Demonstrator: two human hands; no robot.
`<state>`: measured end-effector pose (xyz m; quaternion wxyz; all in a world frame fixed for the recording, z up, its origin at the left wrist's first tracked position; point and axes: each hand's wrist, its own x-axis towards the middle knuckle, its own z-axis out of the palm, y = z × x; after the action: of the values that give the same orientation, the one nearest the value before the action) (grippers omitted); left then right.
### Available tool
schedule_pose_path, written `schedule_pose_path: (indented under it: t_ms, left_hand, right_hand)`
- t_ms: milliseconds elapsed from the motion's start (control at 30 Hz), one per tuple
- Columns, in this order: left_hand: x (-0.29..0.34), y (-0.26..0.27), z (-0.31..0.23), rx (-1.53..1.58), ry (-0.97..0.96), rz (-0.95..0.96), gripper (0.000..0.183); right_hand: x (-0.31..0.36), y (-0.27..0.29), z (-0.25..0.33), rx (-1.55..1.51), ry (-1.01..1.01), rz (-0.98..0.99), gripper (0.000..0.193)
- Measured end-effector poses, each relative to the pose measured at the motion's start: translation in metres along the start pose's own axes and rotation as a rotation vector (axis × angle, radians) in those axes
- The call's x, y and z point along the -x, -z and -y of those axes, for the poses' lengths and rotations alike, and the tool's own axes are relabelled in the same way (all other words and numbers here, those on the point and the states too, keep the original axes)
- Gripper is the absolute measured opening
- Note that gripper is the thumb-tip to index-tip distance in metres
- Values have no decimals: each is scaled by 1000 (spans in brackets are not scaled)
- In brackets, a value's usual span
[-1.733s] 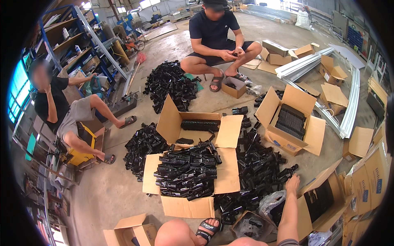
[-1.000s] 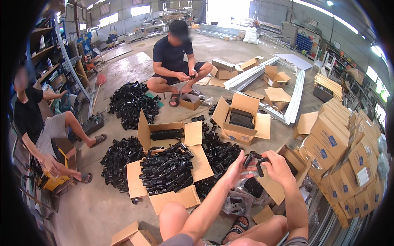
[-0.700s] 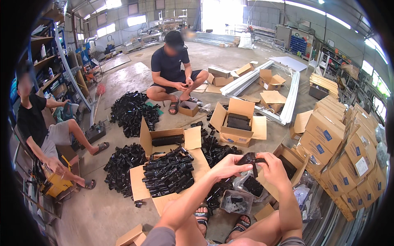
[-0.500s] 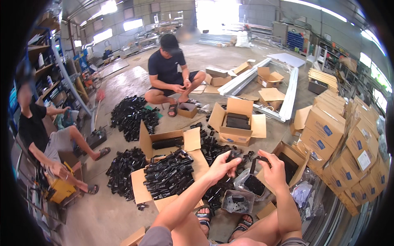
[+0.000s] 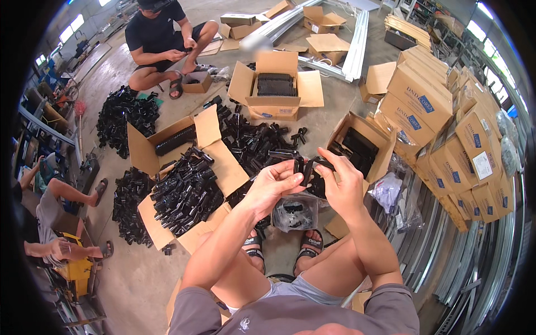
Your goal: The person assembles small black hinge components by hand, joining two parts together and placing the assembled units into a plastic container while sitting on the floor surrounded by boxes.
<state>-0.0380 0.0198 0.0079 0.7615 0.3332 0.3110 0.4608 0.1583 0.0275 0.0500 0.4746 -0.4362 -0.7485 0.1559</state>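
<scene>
A wide, dull grey-brown floor (image 5: pixel 134 273) carries everything here, running back to bright windows (image 5: pixel 72 28) at eleven o'clock from where the worker (image 5: pixel 296 307) sits. Between one and two, a stack of boxes (image 5: pixel 460 139) stands on a wooden pallet (image 5: pixel 446 204), with long metal bars (image 5: pixel 427 262) lying on the floor nearer the worker. A white frame (image 5: pixel 355 50) lies flat just past twelve. A crouching person (image 5: pixel 159 39) is at eleven; a second person (image 5: pixel 47 215) sits near ten, partly cut off by the rim.

Three open boxes come next: one at twelve (image 5: pixel 257 106) holding upright black rows, one at one (image 5: pixel 382 148), and one between ten and eleven (image 5: pixel 151 148) with black parts heaped over its flaps. Loose black piles (image 5: pixel 131 206) lie around it on the floor. A clear bag (image 5: pixel 282 218) sits just before the worker's sandals (image 5: pixel 254 251).

Above that bag, at twelve, the left hand (image 5: pixel 272 187) pinches a black part (image 5: pixel 299 166), and the right hand (image 5: pixel 343 185) grips a black piece (image 5: pixel 322 162) right beside it; I can't tell whether the two are joined.
</scene>
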Motion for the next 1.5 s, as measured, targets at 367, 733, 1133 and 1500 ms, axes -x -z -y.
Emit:
schedule_pose_path:
  t_ms: [367, 733, 1133, 1500]
  left_hand:
    - [2, 8, -3, -13, 187, -96, 32]
    - [15, -3, -16, -81, 157, -145, 40]
    - [6, 21, -28, -517, -75, -409, 55]
    - [8, 31, -41, -1370, -270, -579, 31]
  right_hand:
    - [6, -11, -10, 31, 122, 52, 32]
    - [7, -18, -4, 39, 128, 33, 29]
    - [-4, -35, -166, -308, -625, 481, 44]
    - [118, -180, -336, 517, -659, 764, 33]
